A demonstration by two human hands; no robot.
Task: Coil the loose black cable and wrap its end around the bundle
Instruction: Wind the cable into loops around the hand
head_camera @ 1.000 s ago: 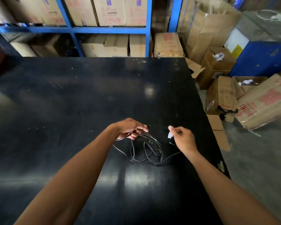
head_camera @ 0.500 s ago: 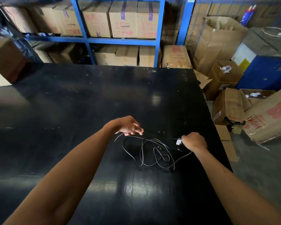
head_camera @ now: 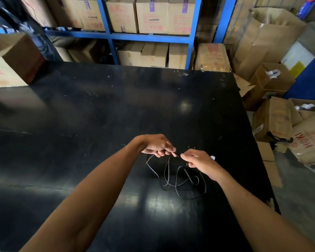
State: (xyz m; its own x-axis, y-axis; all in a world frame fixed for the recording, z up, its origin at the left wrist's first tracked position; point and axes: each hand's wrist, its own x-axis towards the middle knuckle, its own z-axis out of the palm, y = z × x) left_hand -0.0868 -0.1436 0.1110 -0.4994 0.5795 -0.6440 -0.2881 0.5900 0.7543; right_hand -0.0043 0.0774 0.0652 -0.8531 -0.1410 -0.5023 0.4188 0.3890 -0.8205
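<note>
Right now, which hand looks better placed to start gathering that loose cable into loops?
Probably the right hand: the slack of the black cable lies on the table just beside and below it. The left hand pinches a strand and could serve as the anchor.

We are looking over a storeroom packed with boxes.

We are seeing a glossy black table (head_camera: pixel 98 124) reflecting light from above, a blue metal rack (head_camera: pixel 149 36) behind it carrying cardboard boxes (head_camera: pixel 153 15), one box (head_camera: pixel 13 60) sitting on the table's left, and more boxes (head_camera: pixel 273 120) lying on the grey floor (head_camera: pixel 298 197) to the right.
</note>
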